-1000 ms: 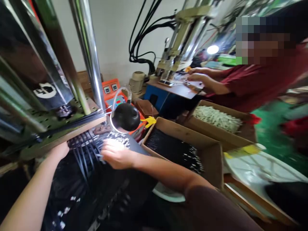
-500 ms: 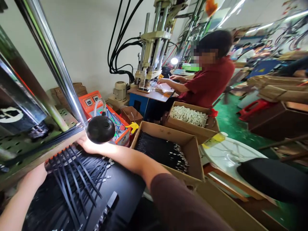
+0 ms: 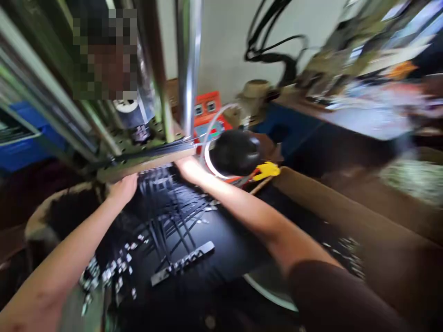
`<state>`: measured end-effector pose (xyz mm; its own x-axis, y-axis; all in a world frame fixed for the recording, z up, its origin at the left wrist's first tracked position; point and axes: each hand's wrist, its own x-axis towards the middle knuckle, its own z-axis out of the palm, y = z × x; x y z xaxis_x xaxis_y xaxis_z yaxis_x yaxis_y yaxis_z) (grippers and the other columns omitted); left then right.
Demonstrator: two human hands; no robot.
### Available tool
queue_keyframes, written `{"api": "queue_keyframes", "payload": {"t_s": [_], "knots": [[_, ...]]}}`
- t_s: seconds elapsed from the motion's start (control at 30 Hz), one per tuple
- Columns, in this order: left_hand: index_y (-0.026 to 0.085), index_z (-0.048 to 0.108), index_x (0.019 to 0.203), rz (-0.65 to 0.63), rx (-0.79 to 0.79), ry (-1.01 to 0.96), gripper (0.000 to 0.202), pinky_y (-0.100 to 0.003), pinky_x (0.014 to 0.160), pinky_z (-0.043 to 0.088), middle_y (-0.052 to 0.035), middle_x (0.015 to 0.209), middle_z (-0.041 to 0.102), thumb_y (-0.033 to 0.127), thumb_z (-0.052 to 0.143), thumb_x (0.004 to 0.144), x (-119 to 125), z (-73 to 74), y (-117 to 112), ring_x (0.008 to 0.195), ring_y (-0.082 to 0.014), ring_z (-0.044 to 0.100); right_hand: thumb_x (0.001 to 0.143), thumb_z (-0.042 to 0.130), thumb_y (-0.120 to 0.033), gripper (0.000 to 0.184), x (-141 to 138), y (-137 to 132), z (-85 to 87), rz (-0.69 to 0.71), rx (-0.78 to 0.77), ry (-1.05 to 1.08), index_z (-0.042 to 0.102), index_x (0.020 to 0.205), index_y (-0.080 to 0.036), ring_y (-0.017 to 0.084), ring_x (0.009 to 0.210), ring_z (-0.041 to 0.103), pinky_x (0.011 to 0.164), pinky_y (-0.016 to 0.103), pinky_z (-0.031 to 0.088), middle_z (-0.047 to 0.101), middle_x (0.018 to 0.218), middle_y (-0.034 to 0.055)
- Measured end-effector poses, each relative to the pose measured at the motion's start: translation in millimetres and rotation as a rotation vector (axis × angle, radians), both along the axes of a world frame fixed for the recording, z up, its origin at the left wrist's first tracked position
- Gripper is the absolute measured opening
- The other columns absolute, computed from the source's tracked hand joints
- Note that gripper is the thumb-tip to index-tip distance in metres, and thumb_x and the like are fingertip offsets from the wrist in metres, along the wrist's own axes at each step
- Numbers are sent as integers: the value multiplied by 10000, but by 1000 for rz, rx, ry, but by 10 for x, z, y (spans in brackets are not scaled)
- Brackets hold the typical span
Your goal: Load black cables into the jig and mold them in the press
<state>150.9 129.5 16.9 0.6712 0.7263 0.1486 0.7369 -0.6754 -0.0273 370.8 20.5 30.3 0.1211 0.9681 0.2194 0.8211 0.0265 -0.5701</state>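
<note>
Both my arms reach forward under the edge of a machine's mould plate (image 3: pixel 148 161). My left hand (image 3: pixel 122 189) is at the plate's front edge, fingers curled under it and hidden. My right hand (image 3: pixel 188 168) is at the plate's right end, beside a black dome lamp (image 3: pixel 235 152); its fingers are out of sight too. Below the hands several black cable strips (image 3: pixel 169 212) with small white ends lie spread on a black sheet (image 3: pixel 214 240). The picture is blurred by motion.
Chrome machine columns (image 3: pixel 188 64) rise behind the plate. An orange control box (image 3: pixel 207 110) stands behind the lamp. A cardboard box (image 3: pixel 332 207) stands to the right, a yellow clip (image 3: pixel 266 170) near its corner. A blue bench (image 3: pixel 284 129) lies further back. A pixelated reflection shows at upper left.
The view has swung left and down, so the person in red at the far bench is out of frame. My right hand has moved from the strips up to the plate's right end.
</note>
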Motion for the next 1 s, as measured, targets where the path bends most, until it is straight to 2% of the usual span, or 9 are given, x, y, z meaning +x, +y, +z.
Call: {"api": "queue_keyframes", "payload": {"t_s": [0.13, 0.23, 0.3, 0.5, 0.63, 0.73, 0.87, 0.93, 1.0], "knots": [[178, 712, 1095, -292, -215, 13, 258, -366, 1005, 469, -88, 1143, 691, 116, 504, 955, -333, -201, -624, 1103, -245, 593, 922, 493, -247, 484, 269, -1047, -556, 146, -76, 23, 544, 1379, -95, 275, 1037, 692, 954, 442, 559, 720, 1163, 164], [189, 728, 1017, -439, -319, 77, 160, -386, 933, 483, -82, 1068, 679, 187, 598, 925, -233, -245, -1136, 1053, -270, 568, 953, 477, -268, 482, 434, -1804, -868, 230, -52, -38, 506, 1431, -211, 212, 902, 723, 817, 331, 600, 743, 1092, 99], [169, 722, 1034, -464, -332, 145, 162, -397, 909, 488, -98, 1083, 673, 211, 622, 914, -82, -286, -1357, 1082, -293, 557, 952, 516, -305, 443, 436, -2027, -951, 239, -17, -90, 550, 1389, -238, 214, 886, 720, 787, 325, 608, 744, 1040, 86], [151, 722, 1100, -348, -413, 37, 270, -377, 970, 464, -105, 1125, 690, 214, 476, 1008, 146, -239, -1466, 1114, -271, 582, 937, 448, -163, 452, 264, -1799, -806, 325, 18, -42, 608, 1350, -253, 212, 1181, 672, 1021, 363, 561, 698, 1294, 74], [155, 751, 915, -205, -1040, -88, 600, -311, 876, 485, -70, 921, 731, 455, 262, 1090, 52, -82, -1603, 908, -201, 667, 891, 474, -106, 613, 144, -1714, -838, 374, 16, -35, 501, 1476, -284, 203, 1263, 628, 1055, 344, 543, 618, 1428, 49], [159, 710, 929, -173, -1409, -263, 473, -288, 817, 490, -34, 914, 711, 571, 490, 999, 60, -64, -1795, 888, -190, 661, 881, 442, -96, 592, -49, -1594, -919, 493, 85, -82, 540, 1444, -250, 215, 1299, 600, 1061, 378, 538, 570, 1477, 78], [153, 594, 1029, -139, -1744, -586, 382, -297, 733, 509, 7, 767, 655, 304, 811, 755, 115, -19, -1777, 717, -166, 657, 858, 505, -143, 463, -96, -1241, -780, 288, 87, -117, 632, 1300, -194, 237, 1146, 690, 988, 376, 570, 702, 1289, 106], [147, 543, 1131, -140, -1733, -612, 442, -294, 677, 510, 32, 701, 632, 189, 765, 751, 111, 51, -1569, 586, -141, 631, 817, 519, -120, 463, -7, -1038, -633, 87, -45, -207, 637, 1261, -178, 252, 1091, 706, 942, 360, 574, 727, 1223, 111], [147, 494, 1249, -102, -1434, -581, 525, -287, 679, 512, 29, 729, 647, 157, 728, 779, 82, 107, -1278, 586, -136, 634, 799, 492, -101, 445, 74, -860, -525, -67, -166, -315, 643, 1214, -160, 285, 1031, 715, 883, 379, 575, 743, 1145, 135]]}}
